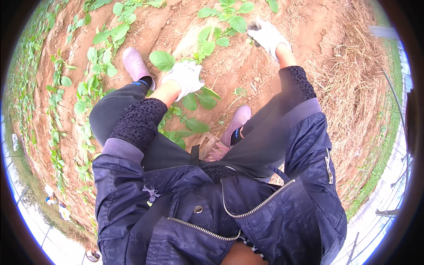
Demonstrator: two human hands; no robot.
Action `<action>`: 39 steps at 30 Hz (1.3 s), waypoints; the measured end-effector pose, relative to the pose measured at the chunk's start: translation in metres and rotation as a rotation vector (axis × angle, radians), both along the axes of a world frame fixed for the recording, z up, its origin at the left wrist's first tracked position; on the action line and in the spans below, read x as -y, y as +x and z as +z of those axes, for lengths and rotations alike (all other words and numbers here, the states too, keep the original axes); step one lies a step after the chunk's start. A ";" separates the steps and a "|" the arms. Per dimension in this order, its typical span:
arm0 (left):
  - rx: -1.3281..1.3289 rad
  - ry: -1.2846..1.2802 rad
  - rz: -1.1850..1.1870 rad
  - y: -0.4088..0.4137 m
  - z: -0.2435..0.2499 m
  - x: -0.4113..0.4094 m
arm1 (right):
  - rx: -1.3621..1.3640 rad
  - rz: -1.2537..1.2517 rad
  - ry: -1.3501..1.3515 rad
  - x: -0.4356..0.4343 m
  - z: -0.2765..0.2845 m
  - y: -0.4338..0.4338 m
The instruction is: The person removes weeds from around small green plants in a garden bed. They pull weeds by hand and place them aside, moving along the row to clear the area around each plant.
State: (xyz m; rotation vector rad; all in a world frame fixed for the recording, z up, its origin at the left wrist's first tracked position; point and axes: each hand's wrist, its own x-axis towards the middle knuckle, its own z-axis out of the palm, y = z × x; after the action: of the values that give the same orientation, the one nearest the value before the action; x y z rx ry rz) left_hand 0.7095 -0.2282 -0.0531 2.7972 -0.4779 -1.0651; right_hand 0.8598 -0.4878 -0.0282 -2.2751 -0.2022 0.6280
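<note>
My left hand (186, 78), in a white work glove, is among the leaves of a green leafy plant (162, 60) between my feet; its fingertips are hidden, so its hold cannot be told. To the upper right my right hand (263, 34), gloved in white with grey fingertips, is over bare soil with its fingers curled. A small green bit (249, 41) shows at those fingers. Another leafy plant (228, 15) grows just left of my right hand. Below my left hand, more broad leaves (195, 125) spread over the reddish soil.
My pink shoes (135, 63) stand on the soil either side of the plants. Rows of leafy plants (96, 63) run along the left. Dry straw (351, 79) lies on the right, with a green strip (387, 145) beyond it. White items (64, 212) lie at the lower left.
</note>
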 end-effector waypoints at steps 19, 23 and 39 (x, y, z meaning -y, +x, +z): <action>0.278 -0.030 -0.060 0.044 0.000 0.058 | -0.226 0.584 -0.391 -0.028 -0.039 0.002; 0.345 -0.026 -0.023 0.058 -0.023 0.061 | -0.284 0.553 -0.304 -0.039 -0.044 0.011; 0.343 -0.318 0.341 0.101 -0.067 0.032 | 0.148 0.388 -0.543 -0.059 -0.101 0.011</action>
State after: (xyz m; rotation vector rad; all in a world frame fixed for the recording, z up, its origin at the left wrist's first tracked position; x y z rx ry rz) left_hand 0.8109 -0.2604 -0.1201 2.6422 -0.1655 -0.4033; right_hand 0.8708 -0.4285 -0.1291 -2.8398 -0.6210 0.7831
